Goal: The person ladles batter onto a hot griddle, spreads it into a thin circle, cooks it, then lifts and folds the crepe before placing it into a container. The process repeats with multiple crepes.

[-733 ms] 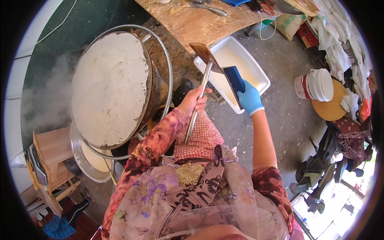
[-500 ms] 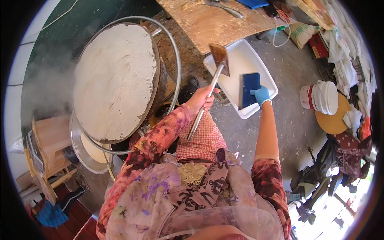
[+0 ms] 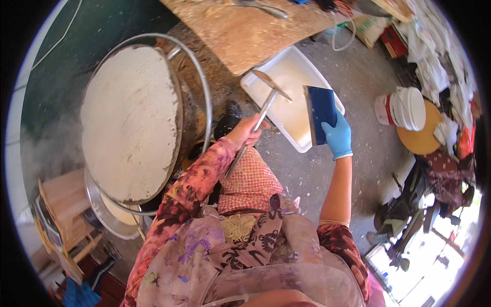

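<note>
My bare left hand (image 3: 243, 133) is closed round the metal handle of a long-handled spreader (image 3: 267, 105). Its brown blade is above the white tray (image 3: 313, 64), seen nearly edge-on. A blue glove covers my right hand (image 3: 337, 137), which grips a wide dark-blue scraper (image 3: 318, 115) at its right side, over the tray's right part. Pale, creamy liquid lies in the tray. To my left is a big round griddle (image 3: 130, 123) covered with a whitish layer, and steam drifts at its far left.
A metal ring (image 3: 206, 97) surrounds the griddle. Below it stands a metal basin (image 3: 110, 217) of pale liquid. A wooden board (image 3: 220, 30) juts in at the top. White buckets (image 3: 409, 108) and a round yellow board (image 3: 427, 135) are to the right; a wooden stool (image 3: 66, 199) is at left.
My right hand has lifted the blue scraper toward me. The spreader in my left hand has turned, so its blade shows more edge-on. The whole view has shifted, moving the griddle left and down.
</note>
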`<control>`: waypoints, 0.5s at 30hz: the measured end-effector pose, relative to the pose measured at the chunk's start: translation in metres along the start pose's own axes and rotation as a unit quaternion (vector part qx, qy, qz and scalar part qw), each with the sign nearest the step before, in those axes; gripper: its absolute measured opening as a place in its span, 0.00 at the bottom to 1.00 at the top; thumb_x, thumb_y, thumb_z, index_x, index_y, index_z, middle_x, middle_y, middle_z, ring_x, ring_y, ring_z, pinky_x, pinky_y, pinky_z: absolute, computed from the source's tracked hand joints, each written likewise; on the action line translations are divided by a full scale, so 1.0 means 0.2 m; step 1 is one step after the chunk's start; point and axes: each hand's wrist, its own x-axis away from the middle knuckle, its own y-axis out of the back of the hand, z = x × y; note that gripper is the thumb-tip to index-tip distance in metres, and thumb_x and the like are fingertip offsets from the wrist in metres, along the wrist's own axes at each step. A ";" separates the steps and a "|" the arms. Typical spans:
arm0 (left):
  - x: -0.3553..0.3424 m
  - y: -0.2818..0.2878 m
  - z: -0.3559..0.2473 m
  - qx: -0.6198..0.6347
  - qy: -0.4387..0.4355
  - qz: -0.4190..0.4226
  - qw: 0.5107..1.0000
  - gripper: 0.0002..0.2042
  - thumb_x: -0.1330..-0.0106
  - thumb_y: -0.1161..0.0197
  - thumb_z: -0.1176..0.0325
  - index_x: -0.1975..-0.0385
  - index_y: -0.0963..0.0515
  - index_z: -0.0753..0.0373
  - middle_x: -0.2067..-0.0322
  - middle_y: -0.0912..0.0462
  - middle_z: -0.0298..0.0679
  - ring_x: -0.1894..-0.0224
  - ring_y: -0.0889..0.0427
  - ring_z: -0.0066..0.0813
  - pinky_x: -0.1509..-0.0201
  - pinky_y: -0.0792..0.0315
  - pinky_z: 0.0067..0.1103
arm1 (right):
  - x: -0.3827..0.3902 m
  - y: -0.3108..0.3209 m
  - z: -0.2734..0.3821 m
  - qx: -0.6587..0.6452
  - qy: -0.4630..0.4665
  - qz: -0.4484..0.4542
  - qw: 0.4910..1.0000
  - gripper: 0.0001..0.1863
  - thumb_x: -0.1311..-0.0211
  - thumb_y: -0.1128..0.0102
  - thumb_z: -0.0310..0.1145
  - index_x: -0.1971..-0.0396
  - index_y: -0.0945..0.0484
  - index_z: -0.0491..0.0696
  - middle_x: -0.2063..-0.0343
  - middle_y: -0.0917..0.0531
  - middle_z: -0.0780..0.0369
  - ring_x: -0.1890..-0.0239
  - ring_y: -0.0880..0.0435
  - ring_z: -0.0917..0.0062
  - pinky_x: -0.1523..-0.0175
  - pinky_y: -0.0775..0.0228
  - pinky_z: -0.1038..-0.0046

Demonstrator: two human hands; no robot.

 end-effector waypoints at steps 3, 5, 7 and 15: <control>-0.01 0.00 0.01 -0.016 -0.009 -0.015 1.000 0.26 0.34 0.62 0.44 0.62 0.29 0.64 0.90 0.44 0.23 0.92 0.46 0.12 0.88 0.49 0.13 | 0.15 0.04 0.19 0.022 0.047 -0.003 0.999 0.30 0.52 0.44 0.31 0.44 0.35 0.56 0.62 0.23 0.49 0.61 0.21 0.57 0.57 0.29 0.66; -0.02 -0.01 0.01 -0.041 -0.009 -0.012 0.999 0.26 0.34 0.61 0.43 0.62 0.29 0.64 0.90 0.44 0.23 0.92 0.46 0.12 0.88 0.48 0.13 | 0.23 0.02 0.26 0.044 0.038 0.017 0.998 0.32 0.51 0.45 0.30 0.42 0.37 0.61 0.62 0.24 0.48 0.63 0.22 0.54 0.59 0.29 0.64; -0.02 -0.03 0.02 -0.048 -0.009 -0.008 0.999 0.26 0.34 0.61 0.43 0.63 0.29 0.64 0.90 0.44 0.23 0.92 0.46 0.12 0.88 0.48 0.14 | 0.24 -0.03 0.26 0.046 0.084 0.015 0.995 0.32 0.51 0.46 0.29 0.42 0.38 0.62 0.62 0.23 0.49 0.64 0.22 0.54 0.59 0.29 0.63; 0.00 -0.04 0.06 -0.026 0.008 -0.023 0.999 0.25 0.35 0.60 0.43 0.64 0.29 0.62 0.90 0.44 0.23 0.92 0.45 0.12 0.88 0.47 0.14 | -0.08 -0.21 -0.15 0.002 -0.043 0.043 0.998 0.31 0.56 0.46 0.27 0.45 0.35 0.49 0.58 0.23 0.49 0.54 0.25 0.57 0.49 0.33 0.66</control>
